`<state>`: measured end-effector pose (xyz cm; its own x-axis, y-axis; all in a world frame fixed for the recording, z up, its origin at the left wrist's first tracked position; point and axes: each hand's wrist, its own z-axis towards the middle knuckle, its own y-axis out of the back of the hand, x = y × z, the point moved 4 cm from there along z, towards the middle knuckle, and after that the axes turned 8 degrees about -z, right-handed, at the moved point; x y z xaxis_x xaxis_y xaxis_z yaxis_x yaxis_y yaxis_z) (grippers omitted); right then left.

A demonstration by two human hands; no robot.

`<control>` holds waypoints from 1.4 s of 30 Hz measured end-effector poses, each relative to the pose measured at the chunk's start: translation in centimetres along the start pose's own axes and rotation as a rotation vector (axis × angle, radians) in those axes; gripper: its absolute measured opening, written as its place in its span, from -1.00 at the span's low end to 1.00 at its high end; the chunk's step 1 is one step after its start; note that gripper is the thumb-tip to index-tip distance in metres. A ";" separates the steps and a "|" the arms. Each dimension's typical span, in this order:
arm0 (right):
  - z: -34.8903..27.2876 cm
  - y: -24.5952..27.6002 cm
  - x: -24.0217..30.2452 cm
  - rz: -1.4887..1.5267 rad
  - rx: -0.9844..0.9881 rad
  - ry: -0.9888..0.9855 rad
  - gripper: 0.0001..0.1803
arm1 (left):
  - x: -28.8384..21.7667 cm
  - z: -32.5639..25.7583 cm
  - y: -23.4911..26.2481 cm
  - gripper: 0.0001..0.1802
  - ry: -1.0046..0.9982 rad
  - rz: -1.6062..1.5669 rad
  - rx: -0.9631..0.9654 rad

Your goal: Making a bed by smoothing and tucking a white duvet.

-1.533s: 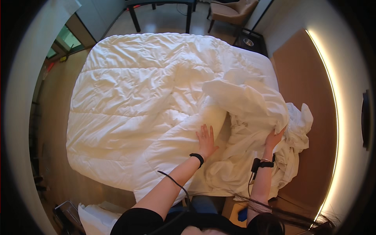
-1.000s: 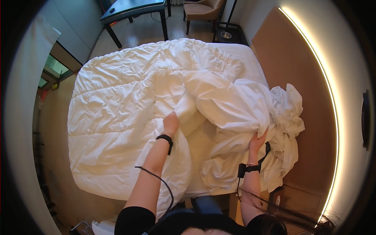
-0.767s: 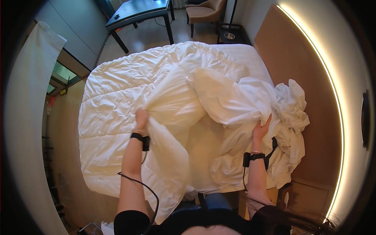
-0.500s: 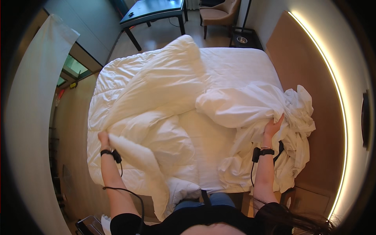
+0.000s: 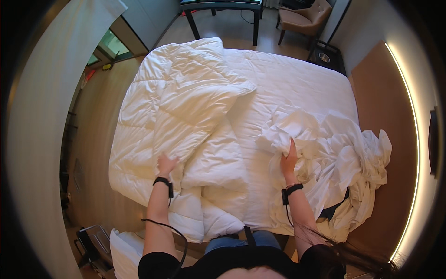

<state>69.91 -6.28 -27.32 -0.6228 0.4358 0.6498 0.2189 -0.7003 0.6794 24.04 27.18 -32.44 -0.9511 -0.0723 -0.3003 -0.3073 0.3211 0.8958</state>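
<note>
A thick white duvet (image 5: 186, 102) lies folded and bunched over the left half of the bed. My left hand (image 5: 167, 163) is over its near part, fingers apart and a little blurred, holding nothing. My right hand (image 5: 289, 159) is closed on a thin, crumpled white sheet (image 5: 334, 139), heaped along the right side. Between duvet and sheet shows the smooth white mattress (image 5: 258, 153) surface. Both wrists wear black bands, with a thin cable along each forearm.
A dark table (image 5: 223, 5) and a brown chair (image 5: 306, 21) stand beyond the bed. On the right is a brown headboard (image 5: 385, 107) with a light strip. White fabric (image 5: 125, 253) lies at the lower left beside a metal-framed rack (image 5: 93, 242). A black stand (image 5: 327, 56) holds a metal bowl.
My left hand has let go of the white fabric and moved right; that fabric now lies lower left. The duvet has settled flatter. My right hand has come left with the sheet.
</note>
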 end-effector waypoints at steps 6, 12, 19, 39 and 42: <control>16.9 4.5 1.2 -0.285 -0.349 0.188 -0.30 | -7.5 -4.5 -2.3 0.22 -0.194 0.397 0.240; 24.9 11.2 11.5 -0.151 -0.708 0.223 -0.26 | -3.0 -6.4 -3.4 0.02 -0.201 0.305 0.169; 17.8 -9.3 8.2 -0.390 0.371 0.027 0.00 | 0.9 -10.8 -3.9 -0.10 -0.302 0.207 -0.020; -21.9 -3.7 -11.3 -0.767 0.947 -0.319 -0.75 | 10.0 -23.5 -2.4 0.15 0.064 0.400 0.086; -26.3 -1.2 -11.2 -0.788 1.031 -0.270 -0.76 | 11.1 -24.3 -2.3 0.13 0.064 0.460 0.056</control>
<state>56.85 -25.17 -44.38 -0.7038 0.7070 -0.0697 0.4110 0.4852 0.7718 13.38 2.72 -29.87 -0.9888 0.0320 0.1459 0.1469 0.3837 0.9117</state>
